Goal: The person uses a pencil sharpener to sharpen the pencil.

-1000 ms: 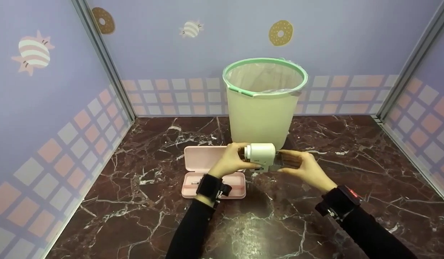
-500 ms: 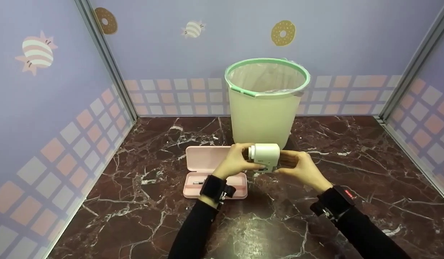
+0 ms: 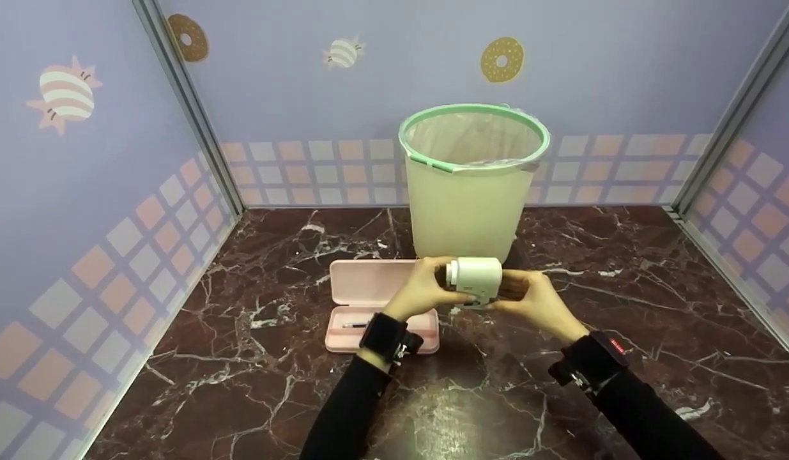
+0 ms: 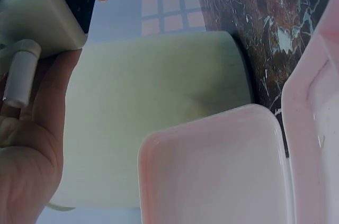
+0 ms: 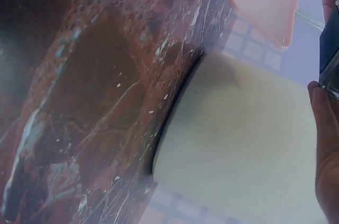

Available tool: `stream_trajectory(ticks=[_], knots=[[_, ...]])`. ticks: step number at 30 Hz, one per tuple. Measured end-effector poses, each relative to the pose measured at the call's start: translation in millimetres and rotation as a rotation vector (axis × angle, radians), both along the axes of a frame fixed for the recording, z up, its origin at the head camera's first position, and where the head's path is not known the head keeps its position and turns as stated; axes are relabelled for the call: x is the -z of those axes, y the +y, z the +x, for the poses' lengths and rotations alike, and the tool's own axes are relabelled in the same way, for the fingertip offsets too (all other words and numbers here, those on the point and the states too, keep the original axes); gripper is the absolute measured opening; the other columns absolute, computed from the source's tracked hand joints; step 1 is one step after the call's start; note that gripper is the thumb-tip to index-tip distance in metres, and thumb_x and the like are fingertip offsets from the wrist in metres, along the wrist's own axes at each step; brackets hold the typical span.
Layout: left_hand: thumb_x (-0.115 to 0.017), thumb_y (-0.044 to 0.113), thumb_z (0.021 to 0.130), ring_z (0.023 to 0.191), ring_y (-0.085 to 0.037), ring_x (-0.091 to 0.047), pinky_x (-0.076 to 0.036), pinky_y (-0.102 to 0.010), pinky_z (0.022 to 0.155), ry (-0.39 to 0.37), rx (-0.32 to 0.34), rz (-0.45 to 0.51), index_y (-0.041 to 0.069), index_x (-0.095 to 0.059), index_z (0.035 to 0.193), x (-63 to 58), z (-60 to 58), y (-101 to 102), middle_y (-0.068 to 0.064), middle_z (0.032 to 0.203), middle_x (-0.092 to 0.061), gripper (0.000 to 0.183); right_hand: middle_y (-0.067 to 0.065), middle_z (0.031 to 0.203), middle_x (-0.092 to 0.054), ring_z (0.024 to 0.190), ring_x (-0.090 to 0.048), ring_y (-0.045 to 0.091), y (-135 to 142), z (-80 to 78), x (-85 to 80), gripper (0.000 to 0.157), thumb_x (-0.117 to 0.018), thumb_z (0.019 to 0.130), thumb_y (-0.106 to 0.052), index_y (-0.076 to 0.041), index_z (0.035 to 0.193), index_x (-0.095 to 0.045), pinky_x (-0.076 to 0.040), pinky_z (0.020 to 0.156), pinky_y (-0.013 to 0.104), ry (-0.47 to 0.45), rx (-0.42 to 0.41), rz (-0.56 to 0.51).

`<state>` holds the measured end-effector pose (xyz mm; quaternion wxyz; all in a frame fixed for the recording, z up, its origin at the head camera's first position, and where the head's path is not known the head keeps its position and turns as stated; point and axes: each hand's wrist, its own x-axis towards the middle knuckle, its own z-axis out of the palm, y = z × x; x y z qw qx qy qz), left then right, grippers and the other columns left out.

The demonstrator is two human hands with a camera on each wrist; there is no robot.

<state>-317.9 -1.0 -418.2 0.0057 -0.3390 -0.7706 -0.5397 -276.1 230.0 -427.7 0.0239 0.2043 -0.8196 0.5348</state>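
A white pencil sharpener (image 3: 477, 276) is held up between both hands in front of the bin. My left hand (image 3: 426, 292) grips its left side, fingers behind and thumb along the lower front. In the left wrist view, its crank knob (image 4: 21, 78) sticks out over the palm. My right hand (image 3: 536, 299) pinches the opposite end, where a dark see-through drawer (image 5: 329, 57) shows in the right wrist view. Most of the drawer is hidden in the head view.
Behind the hands stands a pale bin (image 3: 467, 211) with a green rim and clear liner. An open pink pencil case (image 3: 362, 282) lies below the left wrist, holding a thin dark-tipped stick (image 3: 354, 325). Patterned walls enclose the marble-look table (image 3: 241, 383).
The drawer, partly out at the sharpener's right end a second ago, has slid inward. My right hand has moved left, closer to the sharpener; the left hand has shifted slightly right.
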Motion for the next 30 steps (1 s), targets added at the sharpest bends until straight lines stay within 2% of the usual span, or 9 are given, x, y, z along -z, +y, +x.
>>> stream_trajectory(ticks=[9,13,17,20,27,30], knots=[[-0.09,0.012,0.066,0.081,-0.011,-0.066,-0.058,-0.026,0.076,-0.023,0.01,0.005,0.003,-0.071,0.111,2.2,1.5,2,-0.011,0.1,-0.074,0.05,0.027,0.123,-0.065,0.109,-0.068,0.034,3,1.0,-0.6,0.056,-0.078,0.078,0.0,0.01,0.129,-0.057,-0.056,0.091,0.028,-0.035,-0.031,0.017],[-0.09,0.015,0.066,0.083,-0.01,-0.066,-0.057,-0.025,0.078,0.002,0.016,-0.023,0.003,-0.071,0.112,4.9,1.5,5,-0.01,0.102,-0.075,0.052,0.023,0.13,-0.062,0.115,-0.065,0.031,4,1.3,-3.6,0.065,-0.08,0.077,-0.002,0.004,0.136,-0.052,-0.054,0.094,0.028,-0.025,-0.059,0.005],[-0.091,0.017,0.066,0.084,-0.01,-0.067,-0.056,-0.024,0.079,0.028,0.011,-0.06,0.004,-0.071,0.112,6.0,2.4,8,-0.009,0.102,-0.075,0.052,0.017,0.139,-0.057,0.116,-0.064,0.02,3,2.1,-9.0,0.071,-0.082,0.076,-0.007,-0.004,0.14,-0.051,-0.054,0.095,0.026,0.05,-0.048,-0.026],[-0.091,0.017,0.066,0.084,-0.009,-0.067,-0.055,-0.023,0.08,0.034,-0.01,-0.083,0.005,-0.071,0.113,6.6,3.3,10,-0.008,0.103,-0.075,0.053,0.015,0.135,-0.06,0.11,-0.065,0.016,1,4.0,-13.0,0.064,-0.083,0.077,-0.009,-0.006,0.135,-0.057,-0.055,0.091,0.026,0.099,-0.023,-0.03],[-0.091,0.017,0.066,0.087,-0.011,-0.066,-0.054,-0.021,0.082,0.06,-0.023,-0.129,0.003,-0.069,0.116,8.0,6.3,17,-0.01,0.106,-0.074,0.057,0.016,0.121,-0.068,0.105,-0.068,0.027,2,11.7,-17.3,0.054,-0.084,0.074,-0.004,-0.002,0.124,-0.064,-0.056,0.088,0.024,0.227,0.07,0.126],[-0.09,0.021,0.067,0.088,-0.011,-0.065,-0.053,-0.02,0.083,0.079,-0.02,-0.172,0.004,-0.068,0.118,10.4,5.8,18,-0.009,0.107,-0.073,0.058,0.016,0.119,-0.068,0.105,-0.068,0.029,3,13.4,-16.8,0.053,-0.083,0.073,-0.001,-0.001,0.122,-0.064,-0.058,0.087,0.028,0.242,0.065,0.16]])
